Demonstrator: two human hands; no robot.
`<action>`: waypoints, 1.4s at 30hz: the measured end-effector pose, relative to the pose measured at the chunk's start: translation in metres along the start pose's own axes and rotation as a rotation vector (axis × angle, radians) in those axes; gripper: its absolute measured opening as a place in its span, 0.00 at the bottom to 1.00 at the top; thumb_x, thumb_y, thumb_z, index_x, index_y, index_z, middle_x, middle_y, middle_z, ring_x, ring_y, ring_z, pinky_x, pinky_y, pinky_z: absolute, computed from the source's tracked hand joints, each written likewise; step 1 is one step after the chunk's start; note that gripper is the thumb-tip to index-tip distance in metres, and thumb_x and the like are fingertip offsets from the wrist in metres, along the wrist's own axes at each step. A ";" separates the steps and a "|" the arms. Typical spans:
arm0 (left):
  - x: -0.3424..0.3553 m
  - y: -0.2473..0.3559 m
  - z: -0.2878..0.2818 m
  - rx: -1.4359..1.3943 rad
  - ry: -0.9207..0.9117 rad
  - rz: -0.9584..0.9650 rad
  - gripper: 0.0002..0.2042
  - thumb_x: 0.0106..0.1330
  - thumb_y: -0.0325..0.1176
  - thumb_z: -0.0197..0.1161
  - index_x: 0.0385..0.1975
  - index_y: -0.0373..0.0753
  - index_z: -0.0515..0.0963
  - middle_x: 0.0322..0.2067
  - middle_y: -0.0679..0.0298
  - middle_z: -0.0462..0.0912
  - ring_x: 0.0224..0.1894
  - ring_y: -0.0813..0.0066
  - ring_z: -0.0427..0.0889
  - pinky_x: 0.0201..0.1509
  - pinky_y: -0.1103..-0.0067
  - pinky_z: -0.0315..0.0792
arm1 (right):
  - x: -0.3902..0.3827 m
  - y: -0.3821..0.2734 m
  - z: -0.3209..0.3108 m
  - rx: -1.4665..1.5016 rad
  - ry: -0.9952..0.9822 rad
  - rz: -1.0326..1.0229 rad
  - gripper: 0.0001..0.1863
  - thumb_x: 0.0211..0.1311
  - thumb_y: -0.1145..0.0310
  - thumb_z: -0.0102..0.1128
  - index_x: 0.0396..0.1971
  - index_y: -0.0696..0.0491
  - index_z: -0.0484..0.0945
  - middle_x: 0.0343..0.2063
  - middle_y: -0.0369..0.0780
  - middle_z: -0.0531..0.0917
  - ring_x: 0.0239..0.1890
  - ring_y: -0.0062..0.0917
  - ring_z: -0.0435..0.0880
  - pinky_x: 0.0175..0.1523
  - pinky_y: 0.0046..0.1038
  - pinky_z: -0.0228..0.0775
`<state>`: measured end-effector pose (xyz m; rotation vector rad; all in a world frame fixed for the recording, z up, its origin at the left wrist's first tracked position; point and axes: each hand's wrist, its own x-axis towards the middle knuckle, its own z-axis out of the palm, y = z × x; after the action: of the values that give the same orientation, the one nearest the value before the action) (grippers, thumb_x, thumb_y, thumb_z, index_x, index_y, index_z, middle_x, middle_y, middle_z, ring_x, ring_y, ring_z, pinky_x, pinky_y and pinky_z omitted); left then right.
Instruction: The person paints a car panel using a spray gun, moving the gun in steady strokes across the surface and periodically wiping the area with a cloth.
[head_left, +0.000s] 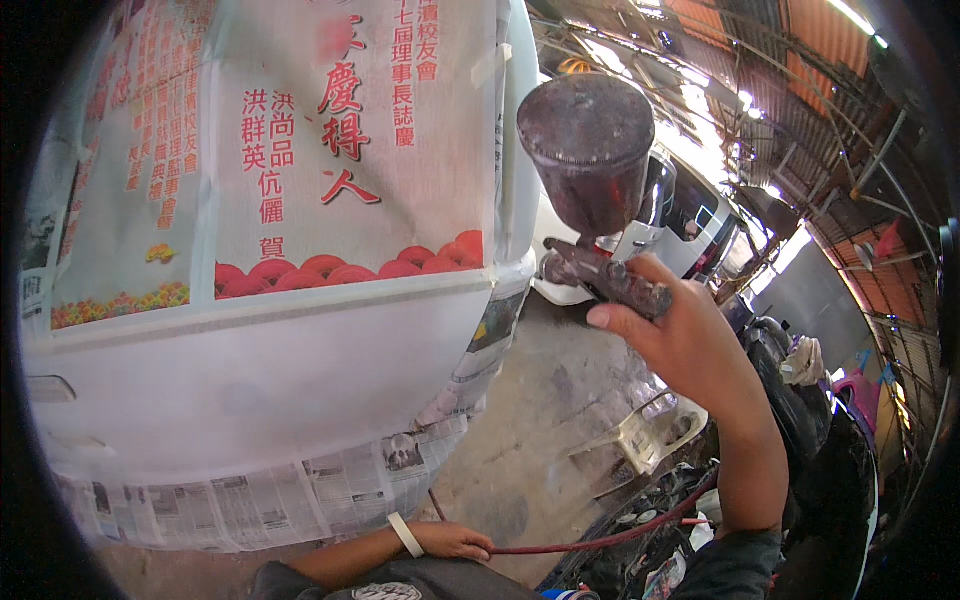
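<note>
My right hand [685, 335] is raised and wrapped round a dark, paint-stained spray gun [615, 280]. On top of the gun sits a round, lidded paint cup [585, 150], slightly tilted. The gun's nozzle end points left, toward a whitish car body panel [290, 390], and stands apart from it. Low in front of me, my left hand [455, 541] is closed on a red hose [600, 540] that runs off to the right. A pale band is round my left wrist. The trigger and the fingers on the gun's far side are hidden.
Printed paper sheets [345, 150] mask the car above the panel, and newspaper [270, 508] hangs below it. A dirty pale plastic stool [660, 435] stands on the concrete floor [510, 450]. Dark clutter and a black car part [830, 490] lie at right; another white vehicle [700, 215] is behind.
</note>
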<state>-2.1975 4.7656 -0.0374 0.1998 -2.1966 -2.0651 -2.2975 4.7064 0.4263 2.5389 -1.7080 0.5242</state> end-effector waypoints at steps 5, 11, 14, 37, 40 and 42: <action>-0.016 0.044 -0.018 0.071 0.052 -0.019 0.21 0.76 0.46 0.50 0.56 0.36 0.73 0.48 0.56 0.81 0.53 0.65 0.78 0.59 0.73 0.68 | 0.030 0.002 -0.013 -0.019 0.199 -0.116 0.28 0.62 0.49 0.66 0.48 0.59 0.74 0.27 0.54 0.83 0.32 0.47 0.85 0.37 0.39 0.73; -0.023 0.050 -0.015 0.079 0.195 -0.021 0.20 0.77 0.47 0.48 0.57 0.39 0.73 0.48 0.56 0.81 0.52 0.65 0.78 0.58 0.73 0.68 | 0.080 -0.013 -0.048 0.052 0.296 -0.152 0.33 0.62 0.45 0.62 0.50 0.62 0.76 0.29 0.52 0.84 0.32 0.43 0.85 0.42 0.36 0.74; -0.018 0.056 -0.018 0.047 0.212 -0.039 0.20 0.77 0.47 0.48 0.57 0.39 0.73 0.49 0.57 0.81 0.53 0.65 0.78 0.59 0.73 0.68 | 0.104 -0.012 -0.059 0.091 0.402 -0.237 0.32 0.61 0.44 0.62 0.49 0.60 0.77 0.30 0.52 0.85 0.34 0.42 0.85 0.45 0.37 0.74; 0.042 0.119 -0.032 0.170 0.846 -0.002 0.18 0.75 0.47 0.53 0.44 0.36 0.78 0.36 0.60 0.82 0.42 0.68 0.79 0.48 0.73 0.71 | 0.213 0.066 -0.096 0.568 0.178 -0.572 0.26 0.62 0.46 0.61 0.35 0.59 0.78 0.24 0.37 0.82 0.10 0.19 0.75 0.15 0.23 0.67; 0.057 0.137 -0.032 0.114 0.869 0.001 0.19 0.75 0.48 0.53 0.45 0.36 0.78 0.36 0.59 0.83 0.43 0.67 0.80 0.49 0.72 0.72 | 0.218 0.080 -0.098 0.573 0.096 -0.621 0.25 0.63 0.47 0.60 0.32 0.58 0.78 0.22 0.36 0.81 0.09 0.18 0.73 0.14 0.22 0.65; 0.062 0.147 -0.037 0.110 0.833 -0.028 0.19 0.74 0.48 0.53 0.46 0.36 0.78 0.38 0.57 0.83 0.45 0.66 0.81 0.50 0.71 0.73 | 0.223 0.083 -0.100 0.565 0.080 -0.629 0.25 0.64 0.46 0.61 0.34 0.58 0.78 0.21 0.36 0.80 0.09 0.17 0.72 0.14 0.23 0.64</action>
<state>-2.2545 4.7271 0.1118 0.9104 -1.7578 -1.4559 -2.3226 4.4960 0.5743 3.1372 -0.7039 1.1389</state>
